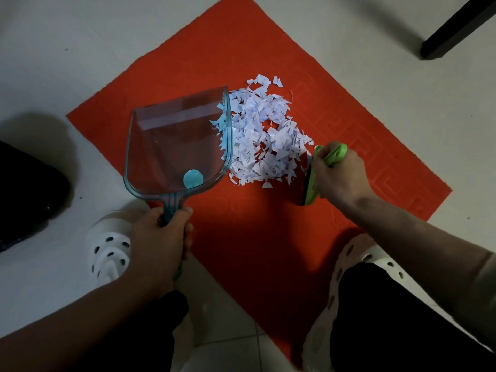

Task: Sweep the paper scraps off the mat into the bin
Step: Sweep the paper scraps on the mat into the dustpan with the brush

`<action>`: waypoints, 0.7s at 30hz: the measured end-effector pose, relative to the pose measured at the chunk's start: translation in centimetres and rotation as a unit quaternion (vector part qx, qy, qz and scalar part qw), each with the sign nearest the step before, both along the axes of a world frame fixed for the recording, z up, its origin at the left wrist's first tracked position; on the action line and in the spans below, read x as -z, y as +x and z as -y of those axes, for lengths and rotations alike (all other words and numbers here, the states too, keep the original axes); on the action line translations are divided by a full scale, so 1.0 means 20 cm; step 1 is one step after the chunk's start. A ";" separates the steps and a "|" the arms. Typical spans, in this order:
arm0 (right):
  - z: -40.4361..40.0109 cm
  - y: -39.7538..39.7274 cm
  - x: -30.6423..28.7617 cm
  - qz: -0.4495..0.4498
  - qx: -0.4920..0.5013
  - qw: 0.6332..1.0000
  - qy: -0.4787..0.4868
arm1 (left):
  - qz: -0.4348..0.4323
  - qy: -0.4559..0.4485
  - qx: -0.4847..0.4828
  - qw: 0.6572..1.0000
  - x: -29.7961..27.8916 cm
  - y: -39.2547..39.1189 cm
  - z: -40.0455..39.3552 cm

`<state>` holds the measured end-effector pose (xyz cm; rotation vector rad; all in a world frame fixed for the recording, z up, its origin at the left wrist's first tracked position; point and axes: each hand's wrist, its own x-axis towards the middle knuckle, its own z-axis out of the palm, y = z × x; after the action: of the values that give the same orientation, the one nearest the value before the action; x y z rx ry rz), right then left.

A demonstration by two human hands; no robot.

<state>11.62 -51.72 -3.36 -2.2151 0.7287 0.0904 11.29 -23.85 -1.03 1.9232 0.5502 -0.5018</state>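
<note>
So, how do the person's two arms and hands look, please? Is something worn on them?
Both hands, the left hand and the right hand, are bare: no gloves, rings or watch visible. Both forearms are uncovered; only a pale sleeve edge shows on the right arm near the frame border.

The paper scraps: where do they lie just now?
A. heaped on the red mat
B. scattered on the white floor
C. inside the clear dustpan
A: the paper scraps sit heaped on the red mat, between the dustpan and the green brush.
</note>
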 end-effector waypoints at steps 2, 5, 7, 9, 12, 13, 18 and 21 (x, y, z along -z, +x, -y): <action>-0.05 0.05 -0.02 0.013 -0.011 1.000 0.026 | 0.005 0.001 0.005 1.000 0.00 0.00 0.00; -0.07 0.09 -0.07 0.048 -0.010 0.998 0.043 | 0.006 0.003 0.005 1.000 0.00 0.01 0.01; -0.03 0.07 -0.09 0.063 -0.002 0.997 0.037 | 0.008 -0.001 0.001 1.000 0.00 0.01 0.00; 0.01 0.02 -0.08 0.060 0.014 0.998 0.019 | 0.009 -0.003 -0.001 1.000 0.00 0.01 0.00; 0.05 -0.05 -0.06 0.050 0.045 0.997 0.026 | 0.008 0.002 0.005 1.000 0.00 0.01 0.00; 0.06 -0.07 -0.05 0.045 0.042 0.998 0.023 | 0.007 0.004 0.007 1.000 0.00 0.01 0.00; 0.08 -0.11 -0.03 0.020 0.019 0.999 -0.025 | 0.003 -0.002 -0.004 1.000 0.00 0.01 0.01; 0.03 -0.11 -0.01 0.002 0.006 1.000 -0.025 | -0.001 0.002 -0.003 1.000 0.00 0.01 0.01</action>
<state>9.46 -52.35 -3.11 -2.2577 0.7486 0.0627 11.45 -24.07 -1.01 1.9241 0.5582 -0.4999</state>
